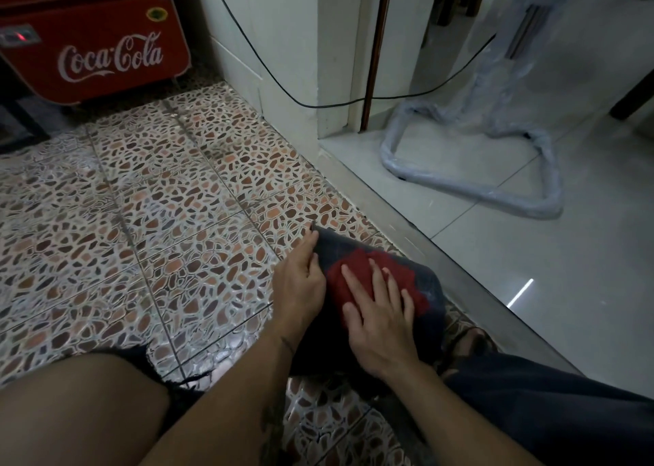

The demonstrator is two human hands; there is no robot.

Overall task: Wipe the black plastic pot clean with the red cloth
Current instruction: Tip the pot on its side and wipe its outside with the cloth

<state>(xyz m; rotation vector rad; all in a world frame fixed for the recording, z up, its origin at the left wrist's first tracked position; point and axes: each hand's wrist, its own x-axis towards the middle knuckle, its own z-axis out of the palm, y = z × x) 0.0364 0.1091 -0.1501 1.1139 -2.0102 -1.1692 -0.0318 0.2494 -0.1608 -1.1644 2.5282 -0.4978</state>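
From the head camera, we have the pot (430, 281) lying on its side on the patterned floor (159, 218), close in front of us between our knees and just beside the grey step (442, 232), which puts its curved wall up where we can reach it. Our left hand (300, 278) rests against the pot's left side near the rim, fingers (311, 244) laid flat along it rather than curled, likely to stop it rolling. Our right hand (380, 320) lies palm down on the cloth (357, 271), fingers (355, 285) spread and open, pressing the cloth onto the wall instead of pinching it, so we judge the wiping is under way. The pot looks dull black with a greyish, dusty film and faint pale streaks around the bunched red cloth.
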